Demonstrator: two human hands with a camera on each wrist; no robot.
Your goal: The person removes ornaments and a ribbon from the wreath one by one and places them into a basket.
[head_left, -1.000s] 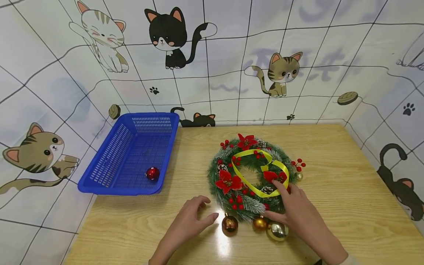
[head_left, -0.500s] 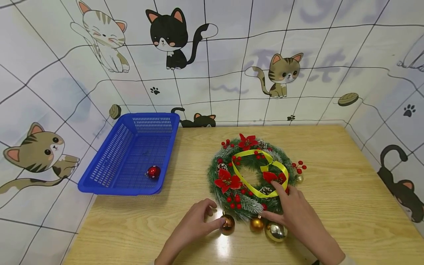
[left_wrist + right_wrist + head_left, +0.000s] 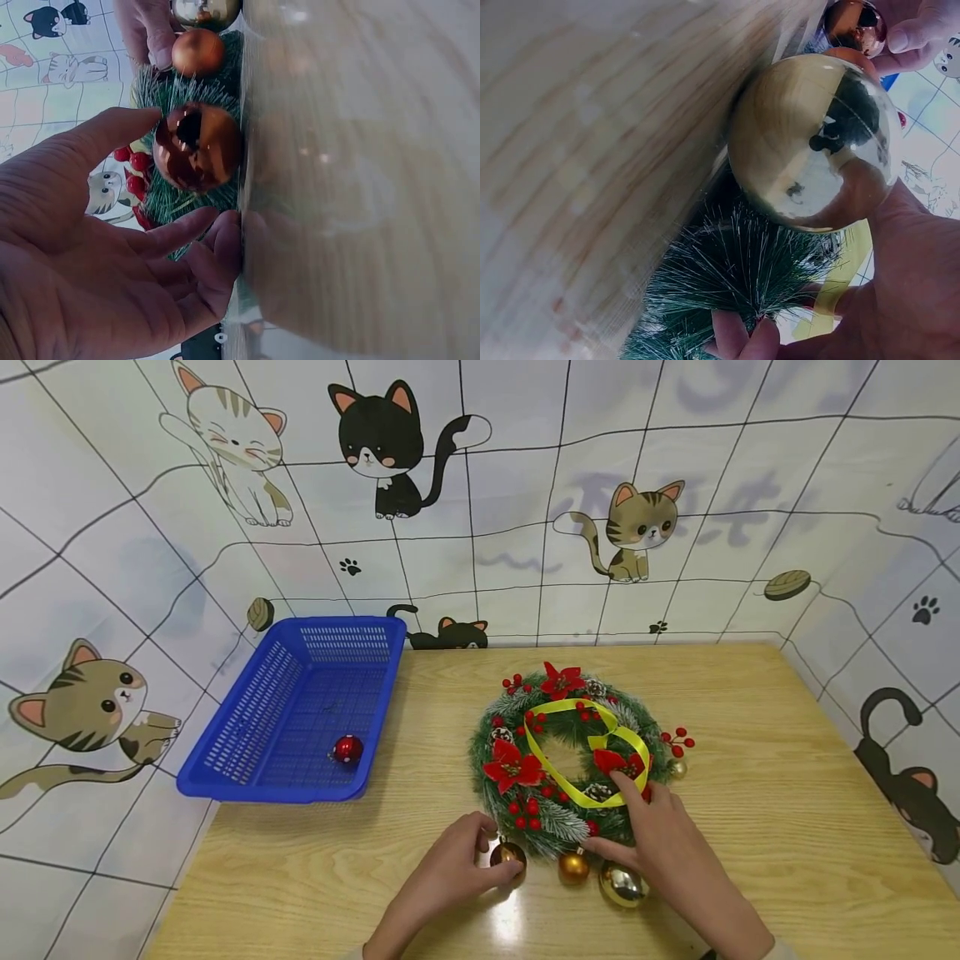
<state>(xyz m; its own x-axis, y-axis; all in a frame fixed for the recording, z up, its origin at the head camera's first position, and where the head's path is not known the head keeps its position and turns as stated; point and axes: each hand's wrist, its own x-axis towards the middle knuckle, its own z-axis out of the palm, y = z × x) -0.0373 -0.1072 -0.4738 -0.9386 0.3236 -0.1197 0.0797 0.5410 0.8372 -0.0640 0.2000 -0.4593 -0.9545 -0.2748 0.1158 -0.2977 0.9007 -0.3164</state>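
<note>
A green Christmas wreath [image 3: 555, 818] with red poinsettias, berries and pine cones lies on the table, a loop of yellow ribbon [image 3: 551, 768] across it. My right hand [image 3: 671, 839] grips its near right side, fingers among the needles. Along the near edge sit a shiny brown bauble [image 3: 199, 150], a smaller orange bauble [image 3: 573, 867] and a large gold bauble [image 3: 624, 885]. My left hand [image 3: 453, 867] is spread around the brown bauble; in the left wrist view the thumb tip [image 3: 146, 118] is right at its surface, with a gap between the bauble and the other fingers.
A blue plastic basket [image 3: 386, 718] stands at the left, holding a red bauble [image 3: 347, 749] with white spots. A small pale gold bauble [image 3: 678, 768] and a berry sprig [image 3: 678, 742] stick out at the wreath's right. Cat-print walls enclose the wooden table [image 3: 757, 727].
My left hand has moved right to the brown bauble, which has shifted a little left. The wreath's near side and the orange bauble have also shifted slightly left, with my right hand staying on the wreath.
</note>
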